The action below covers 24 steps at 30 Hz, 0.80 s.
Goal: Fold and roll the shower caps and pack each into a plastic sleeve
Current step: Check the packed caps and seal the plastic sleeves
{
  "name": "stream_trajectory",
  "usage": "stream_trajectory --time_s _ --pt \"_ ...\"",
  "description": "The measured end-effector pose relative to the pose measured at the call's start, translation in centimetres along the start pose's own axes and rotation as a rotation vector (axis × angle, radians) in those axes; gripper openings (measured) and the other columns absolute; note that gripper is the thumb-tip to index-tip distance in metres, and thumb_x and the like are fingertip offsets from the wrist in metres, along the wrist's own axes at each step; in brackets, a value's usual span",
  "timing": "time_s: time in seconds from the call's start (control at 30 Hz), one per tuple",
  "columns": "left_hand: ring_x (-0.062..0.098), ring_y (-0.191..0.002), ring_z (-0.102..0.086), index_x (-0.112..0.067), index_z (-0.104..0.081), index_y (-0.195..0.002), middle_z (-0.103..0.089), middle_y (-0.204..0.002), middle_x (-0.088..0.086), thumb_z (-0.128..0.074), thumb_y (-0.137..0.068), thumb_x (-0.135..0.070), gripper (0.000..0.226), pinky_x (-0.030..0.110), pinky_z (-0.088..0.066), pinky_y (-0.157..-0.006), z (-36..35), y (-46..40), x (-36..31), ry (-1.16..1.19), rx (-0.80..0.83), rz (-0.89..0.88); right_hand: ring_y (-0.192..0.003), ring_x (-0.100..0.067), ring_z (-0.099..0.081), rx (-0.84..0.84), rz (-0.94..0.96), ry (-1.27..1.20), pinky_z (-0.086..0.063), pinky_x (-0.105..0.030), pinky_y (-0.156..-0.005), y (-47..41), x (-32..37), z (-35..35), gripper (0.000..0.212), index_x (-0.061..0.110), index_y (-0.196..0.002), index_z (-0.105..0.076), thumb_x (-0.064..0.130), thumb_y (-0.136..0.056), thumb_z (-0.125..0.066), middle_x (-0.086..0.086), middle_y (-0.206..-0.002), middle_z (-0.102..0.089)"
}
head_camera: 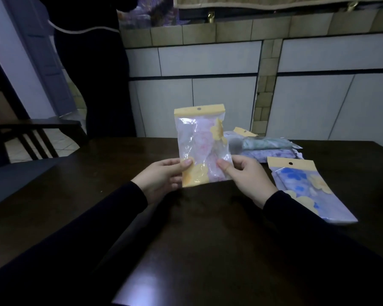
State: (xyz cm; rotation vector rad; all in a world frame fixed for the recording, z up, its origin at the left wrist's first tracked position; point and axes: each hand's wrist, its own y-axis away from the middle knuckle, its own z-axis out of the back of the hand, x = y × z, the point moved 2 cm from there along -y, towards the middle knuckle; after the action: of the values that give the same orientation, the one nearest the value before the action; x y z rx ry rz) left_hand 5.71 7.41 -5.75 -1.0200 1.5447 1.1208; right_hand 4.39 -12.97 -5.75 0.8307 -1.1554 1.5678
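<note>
Left hand [161, 178], right hand [247, 176] raised, fingers pinched.

Upright plastic sleeve [202, 146] between left hand [164, 176] and right hand [248, 177]

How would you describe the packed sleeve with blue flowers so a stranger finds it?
On the dark wooden table, look right of the right hand. The flat clear plastic sleeve with blue flowers lies nearest, apart from the farther pile; its blue flowers set it apart.

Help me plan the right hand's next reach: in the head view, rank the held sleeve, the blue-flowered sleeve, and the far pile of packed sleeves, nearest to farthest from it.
From the right hand:
1. Held sleeve, pinched in its fingers.
2. Blue-flowered sleeve, flat just to its right.
3. Far pile of packed sleeves, behind it toward the table's back edge.
</note>
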Motion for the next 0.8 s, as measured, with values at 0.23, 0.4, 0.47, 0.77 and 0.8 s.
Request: stream_trajectory --time_s 0.23,0.4,0.47,0.77,0.8 --pt "0.019 -0.084 -0.071 -0.005 -0.067 -0.107 -0.074 -0.100 0.011 -0.073 -0.080 -0.012 0.030 0.030 -0.058 -0.080 0.0 0.1 -0.4 -0.038 -0.084 -0.071 -0.082 -0.015 -0.066 -0.016 -0.022 0.133 -0.052 -0.039 -0.083 -0.1 -0.7 0.0 0.035 0.020 -0.089 -0.071 0.052 -0.085 -0.059 0.001 -0.083 -0.072" --pt "0.007 -0.076 -0.069 -0.015 -0.068 -0.091 -0.074 -0.090 -0.001 -0.082 -0.074 -0.014 0.022 0.021 -0.055 -0.063 -0.3 0.1 -0.2 -0.385 -0.320 -0.364 -0.078 -0.016 -0.060 -0.103 -0.019 0.409 -0.046 -0.051 -0.088 -0.2 -0.9 0.5 0.032 0.021 -0.088 -0.065 0.052 -0.084 -0.060 0.002 -0.076 -0.065" --pt "0.014 -0.073 -0.068 -0.016 -0.065 -0.089 -0.075 -0.087 0.002 -0.082 -0.074 -0.017 0.023 0.026 -0.054 -0.062 -0.4 0.0 0.0 -0.409 -0.328 -0.358 -0.084 -0.012 -0.061 -0.115 -0.026 0.416 -0.044 -0.050 -0.091 -0.1 -0.8 0.9 0.022 0.029 -0.086 -0.064 0.049 -0.088 -0.056 0.011 -0.080 -0.066" --pt "0.014 -0.071 -0.070 -0.026 -0.063 -0.106 -0.073 -0.076 0.004 -0.084 -0.073 -0.020 0.039 0.023 -0.057 -0.056 -3.0 1.3 0.1 -0.503 -0.354 -0.438 -0.091 -0.008 -0.054 -0.198 -0.139 0.560 -0.035 -0.043 -0.103 1.5 -0.1 3.7 0.019 0.033 -0.092 -0.066 0.050 -0.088 -0.058 0.018 -0.082 -0.059" --pt "0.015 -0.070 -0.069 -0.026 -0.065 -0.103 -0.072 -0.075 0.004 -0.083 -0.074 -0.021 0.035 0.022 -0.056 -0.055 -3.6 1.3 0.3 -0.511 -0.336 -0.437 -0.090 -0.008 -0.054 -0.210 -0.141 0.584 -0.036 -0.043 -0.101 2.0 0.1 4.3 0.020 0.033 -0.093 -0.066 0.050 -0.088 -0.058 0.018 -0.082 -0.059"
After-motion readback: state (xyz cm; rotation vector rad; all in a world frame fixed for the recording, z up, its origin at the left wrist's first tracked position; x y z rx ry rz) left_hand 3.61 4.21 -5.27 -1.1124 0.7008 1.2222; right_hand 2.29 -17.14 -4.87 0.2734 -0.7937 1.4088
